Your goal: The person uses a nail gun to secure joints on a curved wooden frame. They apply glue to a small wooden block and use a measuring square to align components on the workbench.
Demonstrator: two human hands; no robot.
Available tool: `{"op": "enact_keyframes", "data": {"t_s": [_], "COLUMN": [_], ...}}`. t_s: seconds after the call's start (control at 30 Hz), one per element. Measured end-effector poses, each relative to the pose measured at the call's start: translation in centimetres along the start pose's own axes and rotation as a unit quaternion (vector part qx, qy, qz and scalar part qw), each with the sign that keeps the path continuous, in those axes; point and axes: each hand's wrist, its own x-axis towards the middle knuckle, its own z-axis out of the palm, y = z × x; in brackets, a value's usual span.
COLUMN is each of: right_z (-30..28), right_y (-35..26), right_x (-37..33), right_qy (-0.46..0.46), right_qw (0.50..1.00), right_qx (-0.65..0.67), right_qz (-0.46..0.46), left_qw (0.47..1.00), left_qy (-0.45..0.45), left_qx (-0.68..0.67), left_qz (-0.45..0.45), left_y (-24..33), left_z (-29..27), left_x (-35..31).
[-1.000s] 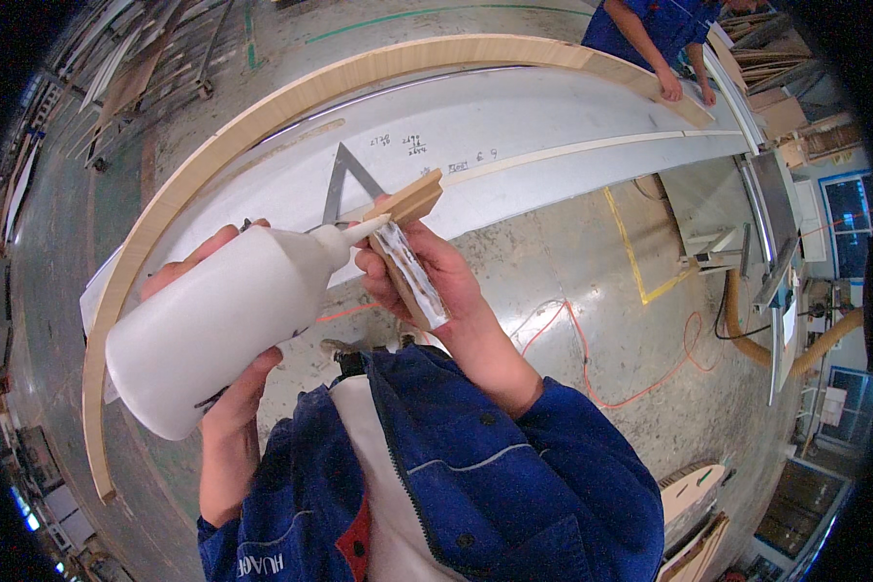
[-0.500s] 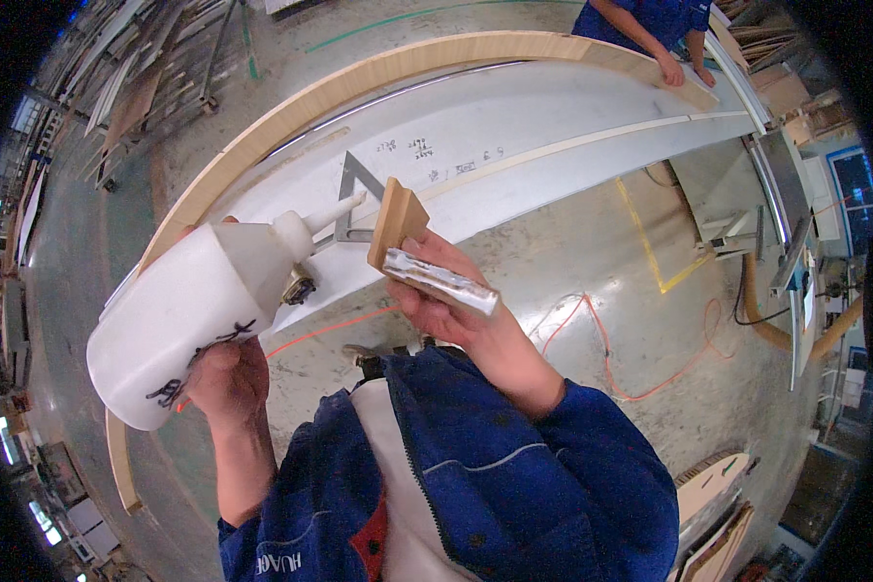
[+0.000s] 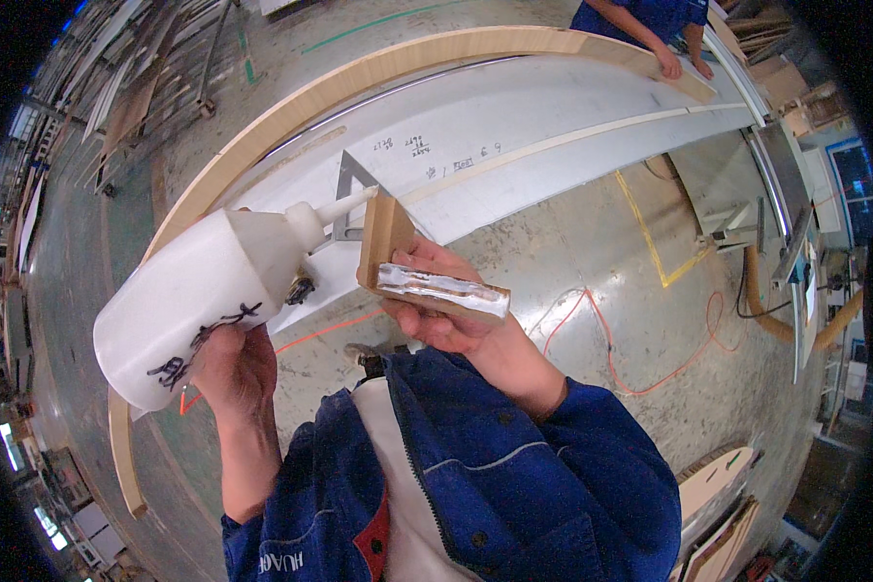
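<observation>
My left hand (image 3: 231,373) is closed around a large white plastic glue bottle (image 3: 189,306), which lies tilted with its nozzle (image 3: 349,205) pointing right. The nozzle tip meets the upper end of an L-shaped wooden piece (image 3: 385,236) in the view; whether they touch I cannot tell. Gripping that piece from below and behind is my right hand (image 3: 456,332). White glue (image 3: 436,283) coats the piece's lower edge, which faces me. Behind the nozzle, a grey metal triangle square (image 3: 343,199) rests on the white table (image 3: 553,102).
A long curved wooden strip (image 3: 359,78) stands along the table's far side and bends round to the left. At the far right, a co-worker's hand (image 3: 667,64) touches its end. An orange hose (image 3: 611,354) lies on the floor. Sheet stacks (image 3: 155,82) stand at upper left.
The bottle has shifted slightly right and up, bringing its nozzle tip to the wooden piece's upper end. My right hand has turned the piece, so its glued edge shows more fully.
</observation>
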Motion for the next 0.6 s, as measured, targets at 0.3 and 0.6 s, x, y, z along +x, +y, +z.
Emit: {"op": "enact_keyframes", "data": {"t_s": [0.3, 0.6], "right_z": [-1.4, -1.7], "right_y": [0.5, 0.2], "right_x": [0.3, 0.2], "right_qy": [-0.008, -0.004], "right_qw": [1.0, 0.999], "right_qx": [0.013, -0.013], "right_qz": [-0.021, -0.033], "left_qw": [0.999, 1.0], "left_qy": [-0.017, -0.016], "left_qx": [-0.03, -0.027], "left_qz": [0.007, 0.005], "left_y": [-0.2, -0.1], "left_z": [-0.6, -1.5], "left_x": [-0.2, -0.4]}}
